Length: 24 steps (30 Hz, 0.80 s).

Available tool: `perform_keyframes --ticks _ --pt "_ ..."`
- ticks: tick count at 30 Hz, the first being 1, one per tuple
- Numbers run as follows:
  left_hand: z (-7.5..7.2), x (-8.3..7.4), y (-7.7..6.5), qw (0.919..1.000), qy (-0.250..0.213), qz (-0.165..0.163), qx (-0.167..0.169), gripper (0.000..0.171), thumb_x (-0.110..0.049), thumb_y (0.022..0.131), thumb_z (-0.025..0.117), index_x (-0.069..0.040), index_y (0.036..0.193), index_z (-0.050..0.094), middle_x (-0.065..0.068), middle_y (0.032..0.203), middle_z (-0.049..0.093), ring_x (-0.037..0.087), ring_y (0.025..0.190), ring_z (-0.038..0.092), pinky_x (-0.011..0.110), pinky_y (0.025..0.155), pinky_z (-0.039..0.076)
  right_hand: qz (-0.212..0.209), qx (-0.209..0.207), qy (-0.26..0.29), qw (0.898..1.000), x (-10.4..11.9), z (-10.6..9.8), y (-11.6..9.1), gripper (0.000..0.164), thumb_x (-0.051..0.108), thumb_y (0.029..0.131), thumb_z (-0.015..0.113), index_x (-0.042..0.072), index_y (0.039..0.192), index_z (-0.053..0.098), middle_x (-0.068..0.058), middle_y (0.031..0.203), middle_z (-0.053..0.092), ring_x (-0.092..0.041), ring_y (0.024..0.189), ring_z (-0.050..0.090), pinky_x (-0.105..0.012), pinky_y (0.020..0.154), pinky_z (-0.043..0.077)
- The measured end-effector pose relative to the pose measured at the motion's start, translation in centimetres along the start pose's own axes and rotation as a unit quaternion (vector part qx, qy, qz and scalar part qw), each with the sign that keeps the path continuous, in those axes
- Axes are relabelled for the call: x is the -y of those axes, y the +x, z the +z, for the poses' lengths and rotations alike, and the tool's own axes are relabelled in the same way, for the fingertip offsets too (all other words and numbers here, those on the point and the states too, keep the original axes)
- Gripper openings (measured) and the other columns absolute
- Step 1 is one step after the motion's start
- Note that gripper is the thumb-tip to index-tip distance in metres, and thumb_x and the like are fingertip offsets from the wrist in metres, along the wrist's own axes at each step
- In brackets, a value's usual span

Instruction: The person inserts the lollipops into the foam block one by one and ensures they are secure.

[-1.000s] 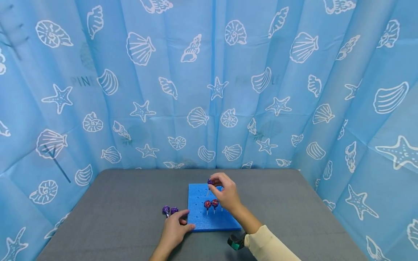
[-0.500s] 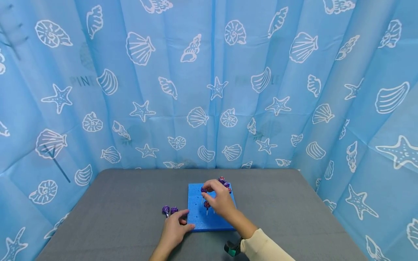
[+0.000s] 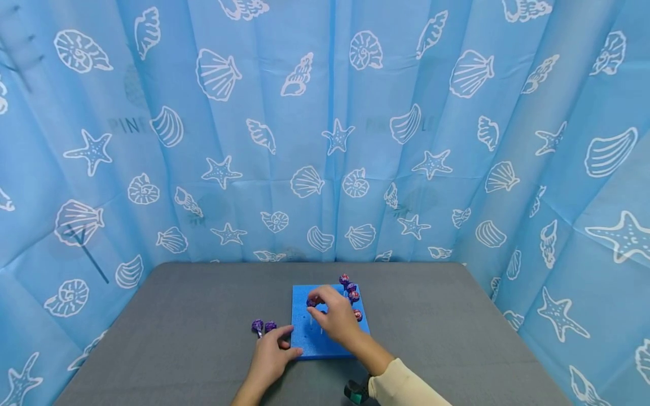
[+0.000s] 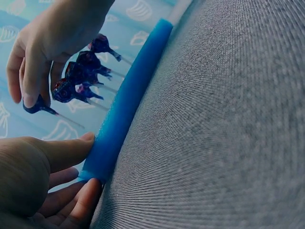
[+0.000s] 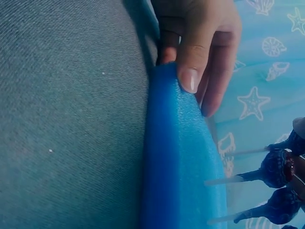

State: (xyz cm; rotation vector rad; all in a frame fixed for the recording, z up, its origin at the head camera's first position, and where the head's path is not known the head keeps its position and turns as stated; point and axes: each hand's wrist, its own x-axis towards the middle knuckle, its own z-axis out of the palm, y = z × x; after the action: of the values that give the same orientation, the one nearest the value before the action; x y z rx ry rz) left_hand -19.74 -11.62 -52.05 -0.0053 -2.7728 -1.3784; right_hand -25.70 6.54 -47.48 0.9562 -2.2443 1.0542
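Observation:
A blue foam board (image 3: 317,348) with small holes lies on the grey table. My left hand (image 3: 270,356) grips its near left corner, thumb on the upper face and fingers at the side. Over the board, my right hand (image 3: 336,320) pinches a purple-wrapped lollipop (image 3: 311,303) by its head, stick pointing down. In the left wrist view that lollipop's stick (image 4: 69,120) ends short of the foam. Several wrapped lollipops stand upright in the board, among them a red and purple one (image 3: 353,296). Others are hidden behind my right hand, with only sticks showing.
Two purple lollipops (image 3: 257,326) lie on the table (image 3: 203,338) left of the board, beside my left hand. A blue curtain (image 3: 325,146) with white shell prints hangs behind and around the table. A dark band (image 3: 355,390) is at my right wrist.
My right hand has moved left and nearer across the board with the lollipop, uncovering standing lollipops at the far right and covering the front ones. The left hand stays at the corner.

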Motion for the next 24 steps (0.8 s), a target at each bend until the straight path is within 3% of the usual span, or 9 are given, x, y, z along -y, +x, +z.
perform_keyframes --ticks 7,24 --pt "-0.15 0.01 0.14 1.0000 -0.003 0.001 0.006 0.056 -0.022 0.076 0.084 -0.003 0.125 0.064 0.001 0.090 0.060 0.015 0.077 0.052 0.038 0.070 0.047 -0.001 -0.001 -0.020 1.000 -0.06 0.47 -0.30 0.023 0.008 0.083 0.078 0.009 0.102 0.066 -0.001 0.095 0.065 -0.013 0.087 0.063 -0.036 0.071 0.055" --pt "-0.15 0.21 0.24 0.9999 -0.004 -0.002 0.010 0.056 -0.021 0.076 0.084 -0.003 0.125 0.064 0.001 0.092 0.061 0.015 0.078 0.053 0.038 0.071 0.047 -0.038 -0.012 -0.068 0.997 -0.35 0.86 -0.81 0.020 0.014 0.083 0.079 0.013 0.099 0.066 0.003 0.092 0.064 -0.011 0.085 0.059 -0.028 0.073 0.051"
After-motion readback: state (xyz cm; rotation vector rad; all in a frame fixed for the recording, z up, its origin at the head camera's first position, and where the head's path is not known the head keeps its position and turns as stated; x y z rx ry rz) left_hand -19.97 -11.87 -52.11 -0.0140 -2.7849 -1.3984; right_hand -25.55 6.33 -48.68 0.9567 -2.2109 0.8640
